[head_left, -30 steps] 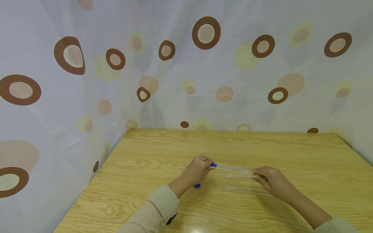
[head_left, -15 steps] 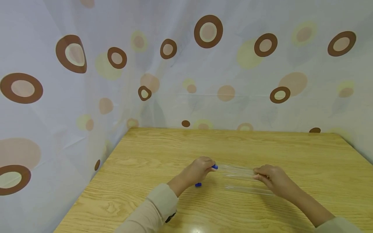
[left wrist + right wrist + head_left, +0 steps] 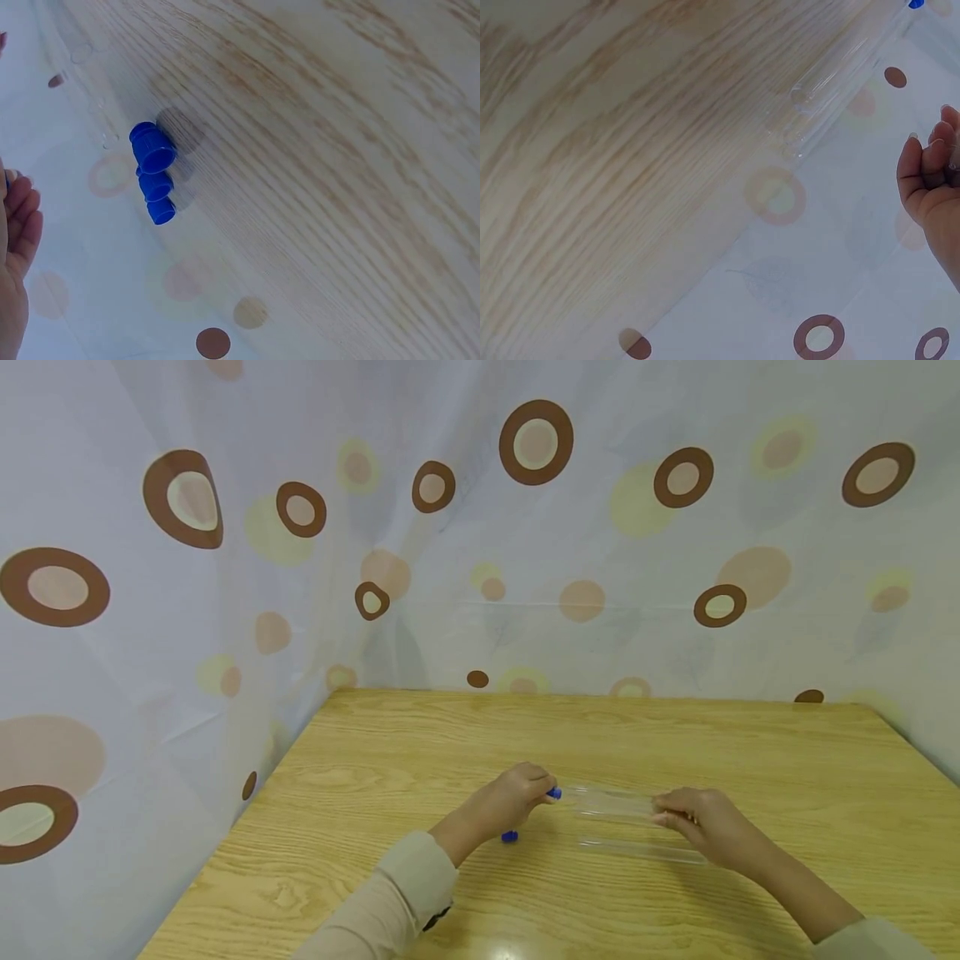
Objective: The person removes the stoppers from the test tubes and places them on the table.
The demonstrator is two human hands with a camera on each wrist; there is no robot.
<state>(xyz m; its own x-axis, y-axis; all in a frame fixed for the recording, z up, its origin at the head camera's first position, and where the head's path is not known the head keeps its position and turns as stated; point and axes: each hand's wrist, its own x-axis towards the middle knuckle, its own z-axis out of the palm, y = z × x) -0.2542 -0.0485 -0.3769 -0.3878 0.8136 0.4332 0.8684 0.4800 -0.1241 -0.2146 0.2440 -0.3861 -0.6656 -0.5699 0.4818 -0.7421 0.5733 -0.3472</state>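
My left hand (image 3: 517,793) pinches a small blue stopper (image 3: 556,793), a bit of which shows past the fingertips. My right hand (image 3: 697,818) grips a clear test tube (image 3: 607,792) by its far end, with the other end pointing left, close to that stopper. In the right wrist view, the tube's end shows between curled fingers (image 3: 915,176). Two more clear tubes lie on the table below, a nearer one (image 3: 637,850) and a farther one partly behind the right hand. Several blue stoppers (image 3: 154,150) stand in a row on the wood; the left arm hides most of them from the head view.
The wooden table (image 3: 360,877) stretches out around both hands. A white curtain (image 3: 442,552) with brown and beige circles hangs along its back and left side.
The held tube lies more level than a second ago, and the pinched stopper is slightly lower. Both hands keep nearly the same places; the head view shifted a little.
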